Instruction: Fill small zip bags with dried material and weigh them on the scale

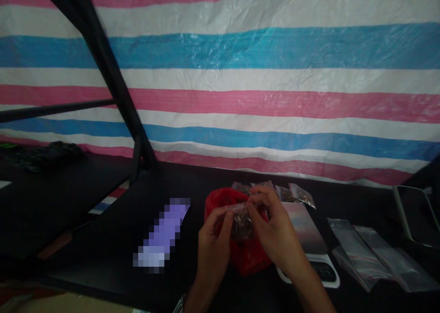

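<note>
A small clear zip bag (241,225) with brownish contents hangs between my two hands. My left hand (217,233) pinches its top edge at the left, thumb against fingers. At the upper right corner, my right hand (270,221) is closed on the same bag with thumb and fingertips. Beneath and behind the bag lies a red plastic bag (249,260), partly hidden by my hands. To the right of it, a digital scale (307,233) with a silvery plate and white body sits partly under my right forearm.
Several filled zip bags (300,195) lie behind the scale. Several flat, clear zip bags (371,253) are spread at the right, near a phone-like device (416,214). A blurred-out purple item (165,233) lies left on the black table (113,253). A black metal frame (113,81) stands before a striped sheet (275,74).
</note>
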`<control>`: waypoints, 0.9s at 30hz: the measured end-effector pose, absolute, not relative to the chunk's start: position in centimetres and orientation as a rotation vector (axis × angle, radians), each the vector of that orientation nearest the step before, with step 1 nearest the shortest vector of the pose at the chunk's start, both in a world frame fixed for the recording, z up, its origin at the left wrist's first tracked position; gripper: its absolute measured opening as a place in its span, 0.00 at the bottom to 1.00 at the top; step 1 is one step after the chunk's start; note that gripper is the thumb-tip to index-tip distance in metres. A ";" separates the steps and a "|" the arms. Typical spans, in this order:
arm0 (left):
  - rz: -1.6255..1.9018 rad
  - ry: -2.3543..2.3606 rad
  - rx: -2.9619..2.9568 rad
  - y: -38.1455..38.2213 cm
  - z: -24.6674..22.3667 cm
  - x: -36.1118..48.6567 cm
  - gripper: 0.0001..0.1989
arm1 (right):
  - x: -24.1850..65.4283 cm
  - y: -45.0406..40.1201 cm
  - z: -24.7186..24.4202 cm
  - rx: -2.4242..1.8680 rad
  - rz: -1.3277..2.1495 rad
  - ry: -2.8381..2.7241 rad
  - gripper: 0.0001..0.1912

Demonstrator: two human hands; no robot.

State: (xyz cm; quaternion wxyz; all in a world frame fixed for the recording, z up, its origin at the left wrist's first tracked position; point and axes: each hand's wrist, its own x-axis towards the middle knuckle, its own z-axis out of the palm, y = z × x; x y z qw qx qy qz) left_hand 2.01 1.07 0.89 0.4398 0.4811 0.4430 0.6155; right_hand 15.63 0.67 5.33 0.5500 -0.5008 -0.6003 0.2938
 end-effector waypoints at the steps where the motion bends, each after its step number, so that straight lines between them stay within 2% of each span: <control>1: 1.531 1.117 1.217 1.0 0.9 2.0 0.16 | 15.6 0.7 5.2 -1.200 0.690 -1.423 0.10; 7: 1.546 1.134 1.200 1.0 0.9 1.9 0.18 | 15.4 0.5 5.0 -1.222 0.777 -1.458 0.19; 13: 1.523 1.114 1.211 1.1 0.8 1.8 0.15 | 15.1 0.4 5.3 -1.209 0.803 -1.491 0.13; 19: 1.541 1.044 1.208 1.3 1.2 1.7 0.10 | 14.9 0.3 5.1 -1.148 0.854 -1.473 0.19; 24: 1.521 1.018 1.294 1.2 1.1 1.9 0.09 | 15.2 0.1 5.4 -1.112 0.872 -1.497 0.11; 27: 1.491 1.056 1.457 0.8 0.7 2.1 0.09 | 17.9 0.0 6.6 -1.125 0.762 -1.408 0.15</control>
